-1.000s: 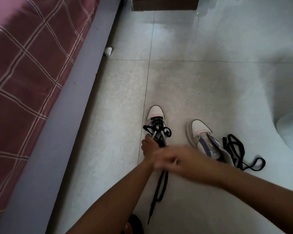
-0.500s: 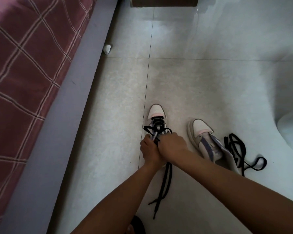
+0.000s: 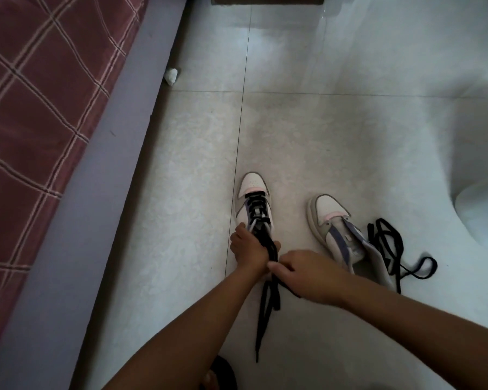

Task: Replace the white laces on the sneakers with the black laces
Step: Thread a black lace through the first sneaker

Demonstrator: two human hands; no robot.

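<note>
You are looking down at a pale tiled floor (image 3: 181, 220) with a bed (image 3: 40, 108) in a red checked cover along your left side. Two sneakers stand side by side in front of you, toes pointing away.

The left sneaker (image 3: 252, 190) already has a black lace (image 3: 268, 302) crossed through its lower eyelets near the toe. Your left hand (image 3: 248, 249) curls around the upper part of that shoe and the lace strands, holding them steady. Your right hand (image 3: 302, 273) sits just beside it, fingers bent and pinching the lace where it leaves the shoe. The loose lace ends trail back along the floor toward you.

The right sneaker (image 3: 338, 235) has no lace at all; its tongue is slack and the eyelets look bare. The second black lace (image 3: 389, 249) lies in a loose tangle on the floor, touching that shoe's right side.

No white laces are visible, so removal appears done. By this view you are partway through: the first shoe needs its upper eyelets threaded, and the second shoe is not yet started.
</note>
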